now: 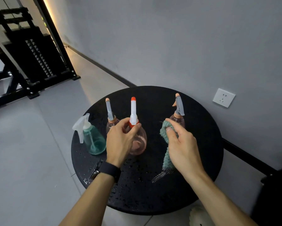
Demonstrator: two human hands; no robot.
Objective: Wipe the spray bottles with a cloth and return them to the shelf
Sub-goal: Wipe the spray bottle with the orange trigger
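Left hand [120, 141] grips the neck of a pink spray bottle [139, 142] with a white-and-orange trigger head, apparently standing on the round black table [202, 144]. Right hand [181, 144] clutches a green cloth [165, 129] just beside it. Three more spray bottles stand behind: teal [93, 141], pink [111, 121], pink [178, 118].

Both forearms extended; left hand [120, 141] and right hand [182, 144] fingers curled.

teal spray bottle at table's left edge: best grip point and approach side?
Grip the teal bottle at the narrow neck under its white trigger head, coming from above and its right side. It stands upright, the flask body widens downward, and the trigger lever hangs off the left. The left hand is nearest but holds the pink bottle.
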